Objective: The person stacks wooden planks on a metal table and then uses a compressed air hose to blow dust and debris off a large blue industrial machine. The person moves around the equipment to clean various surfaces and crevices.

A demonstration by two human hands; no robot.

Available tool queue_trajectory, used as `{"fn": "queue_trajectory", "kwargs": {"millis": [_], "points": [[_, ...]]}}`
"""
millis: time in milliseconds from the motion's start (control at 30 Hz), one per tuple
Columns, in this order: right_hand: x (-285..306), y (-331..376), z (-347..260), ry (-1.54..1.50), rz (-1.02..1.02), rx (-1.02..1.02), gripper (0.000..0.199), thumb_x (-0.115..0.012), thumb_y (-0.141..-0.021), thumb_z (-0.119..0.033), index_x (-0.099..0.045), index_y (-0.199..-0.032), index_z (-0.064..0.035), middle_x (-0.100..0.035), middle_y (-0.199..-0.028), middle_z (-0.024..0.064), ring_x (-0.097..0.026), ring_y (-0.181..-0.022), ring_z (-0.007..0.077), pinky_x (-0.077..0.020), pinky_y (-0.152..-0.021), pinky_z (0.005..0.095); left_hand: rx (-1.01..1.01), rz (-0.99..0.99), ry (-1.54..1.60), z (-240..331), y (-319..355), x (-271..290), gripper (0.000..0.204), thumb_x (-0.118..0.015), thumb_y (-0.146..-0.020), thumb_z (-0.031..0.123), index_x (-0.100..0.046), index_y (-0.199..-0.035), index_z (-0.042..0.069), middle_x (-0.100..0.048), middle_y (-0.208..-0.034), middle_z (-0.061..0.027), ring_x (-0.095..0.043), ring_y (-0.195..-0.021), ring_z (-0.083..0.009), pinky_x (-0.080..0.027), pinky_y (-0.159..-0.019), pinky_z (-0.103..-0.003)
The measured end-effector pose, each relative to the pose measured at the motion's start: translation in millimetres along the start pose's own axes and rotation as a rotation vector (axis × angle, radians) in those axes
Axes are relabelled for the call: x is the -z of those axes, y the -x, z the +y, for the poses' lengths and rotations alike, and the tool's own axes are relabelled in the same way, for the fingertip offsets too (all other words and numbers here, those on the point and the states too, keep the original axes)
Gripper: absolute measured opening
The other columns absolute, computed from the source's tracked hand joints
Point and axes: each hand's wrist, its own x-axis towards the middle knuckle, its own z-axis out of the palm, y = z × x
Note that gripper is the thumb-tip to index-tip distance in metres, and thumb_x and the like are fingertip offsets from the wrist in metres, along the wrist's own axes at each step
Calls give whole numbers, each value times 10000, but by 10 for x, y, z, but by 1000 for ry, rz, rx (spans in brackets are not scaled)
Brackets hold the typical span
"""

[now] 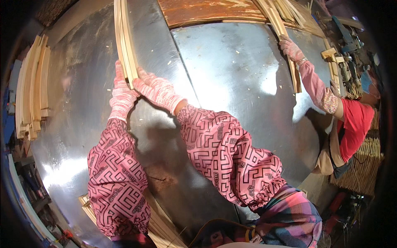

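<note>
Long, thin pale wooden strips (pixel 125 39) lie side by side in a narrow bundle, running away from me toward the far edge. Around their near end, my left hand (pixel 120 93) in a pink-and-white knit glove presses on the left side. From the right, my right hand (pixel 156 87), gloved the same way, closes on that same end with its thumb side against the wood. Both hands are closed about the strips, and some fingertips are hidden by the wood. Pink patterned sleeve covers run over both my forearms. Beneath is a shiny metal tabletop (pixel 223 62).
At right, a co-worker's gloved hand (pixel 292 48) rests on another strip bundle (pixel 275 20). Stacked wood pieces (pixel 33 87) stand beyond the table's left side. A reddish-brown board (pixel 211 11) lies at the far edge. More strips (pixel 161 225) sit near my body.
</note>
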Motion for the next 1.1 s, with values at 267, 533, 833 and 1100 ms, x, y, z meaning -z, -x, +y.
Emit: {"fn": "queue_trajectory", "kwargs": {"millis": [267,533,833,1100], "points": [[248,811,116,-147,-76,-87,703,-433,-966,-515,-350,-1439,-1,-504,-1328,291,-532,-1183,405,-445,-981,433,107,129,-74,567,482,61,1068,-821,-701,206,-160,-1536,128,-348,-1475,-238,-361,-1363,-364,-325,-1121,-408],[460,3458,282,-183,-111,-260,285,-514,-942,-211,-587,-1218,-220,-502,-1409,145,-567,-1165,367,-481,-970,383,-198,-312,-332,1477,3595,155,960,-756,-751,383,-254,-1491,33,-364,-1459,-228,-355,-1353,-374,-311,-1128,-401],[138,6689,125,-98,-158,-130,288,-592,-868,-214,-628,-1129,-97,-642,-1202,113,-667,-915,302,-553,-741,392,142,-633,-290,1274,6551,195,909,-698,-789,473,-263,-1507,123,-350,-1485,-209,-344,-1369,-371,-321,-1115,-410],[-509,6703,14,346,-204,-26,323,-584,-851,-228,-585,-1157,-122,-669,-1000,141,-645,-839,368,-533,-723,461,-120,-572,-257,1405,6476,37,861,-693,-797,441,-306,-1478,83,-461,-1394,-210,-435,-1298,-357,-388,-1063,-410]]}}
